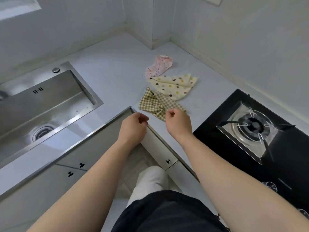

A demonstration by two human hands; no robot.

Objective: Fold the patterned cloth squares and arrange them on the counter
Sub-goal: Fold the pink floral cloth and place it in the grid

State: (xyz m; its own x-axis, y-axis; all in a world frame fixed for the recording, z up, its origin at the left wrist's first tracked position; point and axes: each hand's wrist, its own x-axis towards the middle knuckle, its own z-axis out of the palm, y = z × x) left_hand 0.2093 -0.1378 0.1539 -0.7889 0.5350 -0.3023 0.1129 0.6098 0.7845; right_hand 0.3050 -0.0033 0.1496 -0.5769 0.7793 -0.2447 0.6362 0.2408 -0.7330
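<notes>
Three crumpled cloth squares lie in a row on the pale counter (117, 67), running toward the corner. Nearest is a green-and-cream checked cloth (155, 103), then a cream cloth with coloured dots (173, 85), then a pink dotted cloth (158, 66) farthest back. My right hand (178, 122) hovers over the near edge of the checked cloth with its fingers curled in; nothing is seen in it. My left hand (133, 127) hangs over the counter's inner corner edge, fingers loosely curled, holding nothing.
A steel sink (41, 104) is set into the counter on the left. A black gas hob (250, 129) with a burner sits on the right. White walls close the corner behind. Cabinet fronts (157, 153) and the floor lie below.
</notes>
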